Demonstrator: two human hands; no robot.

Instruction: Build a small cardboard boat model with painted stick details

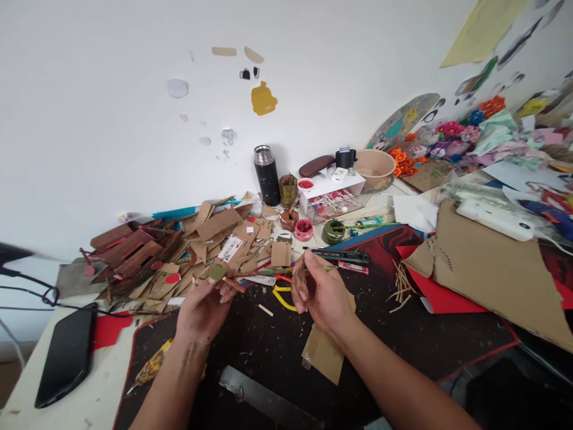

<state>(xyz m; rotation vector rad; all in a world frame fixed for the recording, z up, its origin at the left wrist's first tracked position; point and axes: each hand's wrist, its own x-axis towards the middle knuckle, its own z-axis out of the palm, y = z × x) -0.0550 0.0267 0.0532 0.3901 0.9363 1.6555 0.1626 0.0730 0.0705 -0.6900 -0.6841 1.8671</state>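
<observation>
My left hand point(203, 313) is closed around a small craft piece with a round green disc point(218, 273) and a brown stick-like part point(234, 285). My right hand point(320, 292) is pinched, fingers stained brown. A thin green stick, perhaps a brush handle point(330, 268), pokes out beside its fingers; its other end is hidden. Between the hands lie yellow-handled scissors point(285, 297), their blades pointing left. A black utility knife point(342, 255) rests just beyond my right hand. Behind it stand open paint jars: green point(333, 232), pink point(304, 229) and brown point(289, 219).
Cardboard scraps point(224, 239) and brown-painted pieces point(134, 251) heap up at the left. A black flask point(267, 179) stands by the wall. A metal ruler point(268, 397) lies in front, a cardboard piece point(325, 355) under my right forearm, a larger sheet point(496, 280) at right.
</observation>
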